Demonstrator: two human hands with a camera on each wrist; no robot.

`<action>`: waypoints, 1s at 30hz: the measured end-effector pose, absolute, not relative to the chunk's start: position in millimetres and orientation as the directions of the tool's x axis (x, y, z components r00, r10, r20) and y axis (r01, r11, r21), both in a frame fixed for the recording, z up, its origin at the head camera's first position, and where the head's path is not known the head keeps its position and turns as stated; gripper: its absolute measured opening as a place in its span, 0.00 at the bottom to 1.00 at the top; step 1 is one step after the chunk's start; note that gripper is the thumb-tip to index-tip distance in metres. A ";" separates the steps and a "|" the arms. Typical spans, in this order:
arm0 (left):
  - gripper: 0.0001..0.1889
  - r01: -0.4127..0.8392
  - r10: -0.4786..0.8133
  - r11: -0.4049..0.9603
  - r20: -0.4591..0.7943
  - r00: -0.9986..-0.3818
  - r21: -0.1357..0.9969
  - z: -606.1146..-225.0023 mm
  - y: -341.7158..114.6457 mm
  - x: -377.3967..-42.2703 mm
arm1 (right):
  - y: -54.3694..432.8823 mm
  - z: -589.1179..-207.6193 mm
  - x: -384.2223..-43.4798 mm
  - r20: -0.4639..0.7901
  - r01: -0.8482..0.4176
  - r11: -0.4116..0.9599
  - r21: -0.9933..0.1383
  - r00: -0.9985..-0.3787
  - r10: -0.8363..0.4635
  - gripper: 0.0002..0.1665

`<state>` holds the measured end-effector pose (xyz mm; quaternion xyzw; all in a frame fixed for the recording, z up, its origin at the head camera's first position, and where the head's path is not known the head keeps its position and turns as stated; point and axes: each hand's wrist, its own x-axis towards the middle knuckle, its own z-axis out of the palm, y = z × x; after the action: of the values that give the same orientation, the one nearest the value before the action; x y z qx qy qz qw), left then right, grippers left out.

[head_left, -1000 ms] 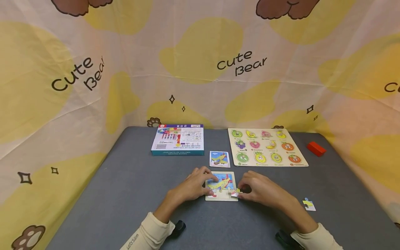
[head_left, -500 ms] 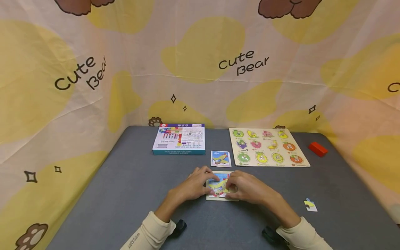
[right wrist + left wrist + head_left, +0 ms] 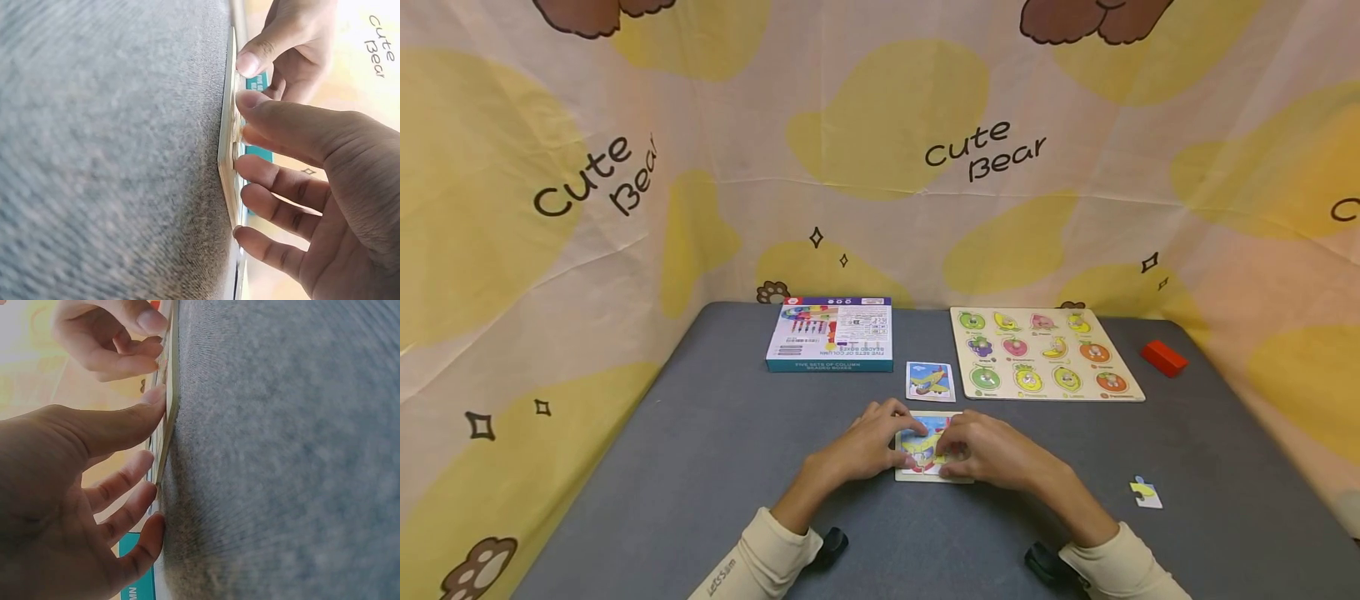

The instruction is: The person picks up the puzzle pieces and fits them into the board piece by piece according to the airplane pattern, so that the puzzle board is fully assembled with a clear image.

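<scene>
In the head view a small wooden airplane jigsaw board (image 3: 934, 478) lies flat on the table, partly covered by both hands. My left hand (image 3: 871, 443) rests its thumb and fingertips on the board's left part, fingers spread and relaxed. On the right part, my right hand (image 3: 996, 452) pinches a jigsaw piece low against the board with thumb and forefinger; its hand mostly hides that piece. The right wrist view shows this thumb (image 3: 253, 100) at the board's edge (image 3: 226, 125). One loose yellow-and-white jigsaw piece (image 3: 1146, 493) lies to the right.
Behind the board lies an airplane picture card (image 3: 929, 382). Further back are a boxed set (image 3: 830, 337) at left and a fruit puzzle board (image 3: 1047, 357) at right. A red block (image 3: 1164, 358) sits near the table's right edge. A printed cloth (image 3: 880, 167) hangs behind.
My right hand has moved left, bringing its jigsaw piece from the board's right edge onto the board, and has barely shifted since half a second ago. My left hand stays in place.
</scene>
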<state>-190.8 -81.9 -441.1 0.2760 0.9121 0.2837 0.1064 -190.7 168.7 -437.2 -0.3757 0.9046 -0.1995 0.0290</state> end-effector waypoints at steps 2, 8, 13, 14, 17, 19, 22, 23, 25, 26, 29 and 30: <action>0.21 0.440 0.563 0.688 -0.040 -0.826 0.577 -440.9 -81.9 -190.8 | 168.8 -438.3 -190.9 0.097 -0.667 0.634 -0.391 -0.715 -0.692 0.08; 0.21 0.438 0.563 0.691 -0.047 -0.825 0.575 -439.7 -81.7 -190.4 | 168.0 -439.8 -190.0 0.101 -0.668 0.633 -0.391 -0.715 -0.692 0.06; 0.21 0.437 0.565 0.691 -0.052 -0.824 0.576 -438.7 -81.9 -190.1 | 165.9 -439.7 -188.6 0.080 -0.662 0.634 -0.400 -0.714 -0.695 0.07; 0.21 0.436 0.565 0.691 -0.054 -0.823 0.576 -438.7 -82.0 -190.0 | 165.4 -439.7 -188.4 0.076 -0.666 0.628 -0.402 -0.708 -0.702 0.08; 0.21 0.436 0.567 0.692 -0.059 -0.822 0.576 -439.1 -82.4 -190.2 | 164.3 -439.7 -188.1 0.069 -0.684 0.606 -0.407 -0.684 -0.726 0.11; 0.21 0.437 0.567 0.693 -0.059 -0.822 0.574 -439.5 -82.5 -190.4 | 163.9 -439.4 -187.8 0.064 -0.687 0.601 -0.408 -0.678 -0.732 0.12; 0.21 0.438 0.567 0.692 -0.057 -0.822 0.574 -439.6 -82.5 -190.6 | 163.7 -438.9 -188.0 0.064 -0.691 0.595 -0.410 -0.673 -0.737 0.12; 0.21 0.438 0.567 0.692 -0.056 -0.822 0.574 -439.6 -82.4 -190.6 | 163.6 -438.7 -188.0 0.063 -0.690 0.597 -0.410 -0.674 -0.736 0.12; 0.21 0.439 0.568 0.690 -0.054 -0.821 0.575 -439.4 -82.3 -190.6 | 162.8 -438.4 -187.8 0.060 -0.685 0.601 -0.411 -0.679 -0.732 0.12; 0.21 0.440 0.569 0.689 -0.054 -0.821 0.576 -439.3 -82.2 -190.6 | 162.1 -438.3 -187.3 0.060 -0.682 0.605 -0.411 -0.683 -0.728 0.12; 0.21 0.440 0.570 0.688 -0.053 -0.820 0.577 -439.4 -82.3 -190.4 | 159.8 -437.9 -185.3 0.058 -0.664 0.616 -0.423 -0.699 -0.713 0.11; 0.21 0.440 0.570 0.688 -0.054 -0.820 0.578 -439.5 -82.4 -190.3 | 159.1 -438.0 -184.7 0.059 -0.660 0.617 -0.428 -0.702 -0.710 0.11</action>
<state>-190.3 -82.4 -439.5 0.2770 0.9114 0.2818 0.1151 -184.7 159.1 -438.0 -0.3817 0.8974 -0.2137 0.0580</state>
